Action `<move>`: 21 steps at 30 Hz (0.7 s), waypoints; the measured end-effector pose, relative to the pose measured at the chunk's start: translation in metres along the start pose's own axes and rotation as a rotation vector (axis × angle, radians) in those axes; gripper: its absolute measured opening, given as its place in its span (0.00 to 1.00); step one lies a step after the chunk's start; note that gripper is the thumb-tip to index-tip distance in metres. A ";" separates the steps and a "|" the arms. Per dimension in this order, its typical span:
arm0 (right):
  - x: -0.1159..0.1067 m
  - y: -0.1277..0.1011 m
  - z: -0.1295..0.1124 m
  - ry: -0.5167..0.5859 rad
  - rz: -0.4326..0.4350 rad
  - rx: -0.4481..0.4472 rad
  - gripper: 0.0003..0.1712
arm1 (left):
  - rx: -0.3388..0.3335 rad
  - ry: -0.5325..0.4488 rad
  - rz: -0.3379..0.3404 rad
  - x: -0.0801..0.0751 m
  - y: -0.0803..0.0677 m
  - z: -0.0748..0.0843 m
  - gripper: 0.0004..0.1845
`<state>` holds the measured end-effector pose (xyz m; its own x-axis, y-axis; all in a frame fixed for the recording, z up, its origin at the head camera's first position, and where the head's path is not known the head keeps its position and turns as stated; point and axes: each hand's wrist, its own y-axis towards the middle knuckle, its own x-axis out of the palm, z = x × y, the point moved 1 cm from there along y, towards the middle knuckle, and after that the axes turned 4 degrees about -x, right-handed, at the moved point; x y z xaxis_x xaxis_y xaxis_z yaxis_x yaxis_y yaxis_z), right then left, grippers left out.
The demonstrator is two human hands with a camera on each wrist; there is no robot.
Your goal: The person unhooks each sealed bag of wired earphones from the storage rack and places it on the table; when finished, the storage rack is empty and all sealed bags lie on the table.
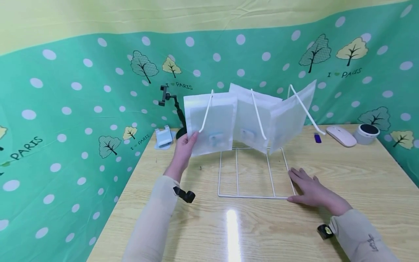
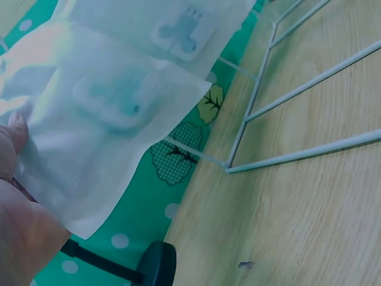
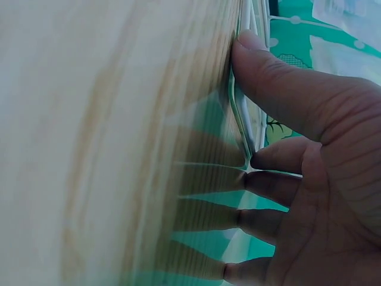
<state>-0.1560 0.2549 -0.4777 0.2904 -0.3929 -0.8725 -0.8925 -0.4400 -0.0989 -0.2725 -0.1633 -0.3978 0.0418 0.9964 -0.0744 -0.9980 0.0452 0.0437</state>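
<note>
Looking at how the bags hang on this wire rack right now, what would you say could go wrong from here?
The left hand pinches only the edge of the leftmost bag, so a tug might slide it off its slanted peg. The right hand presses just one corner of the light wire rack, which might shift or tip.
</note>
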 end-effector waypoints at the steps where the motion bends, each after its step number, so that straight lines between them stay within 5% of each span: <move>1: 0.000 0.000 -0.001 0.001 -0.001 0.003 0.56 | 0.011 -0.002 0.010 0.000 -0.001 -0.003 0.24; 21: 0.001 0.000 -0.002 0.013 -0.001 0.004 0.56 | 0.043 -0.109 0.062 0.001 -0.069 -0.009 0.20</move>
<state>-0.1552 0.2527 -0.4780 0.2954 -0.4033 -0.8661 -0.8936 -0.4372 -0.1012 -0.2038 -0.1657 -0.4102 -0.0132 0.9992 0.0383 -0.9960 -0.0165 0.0882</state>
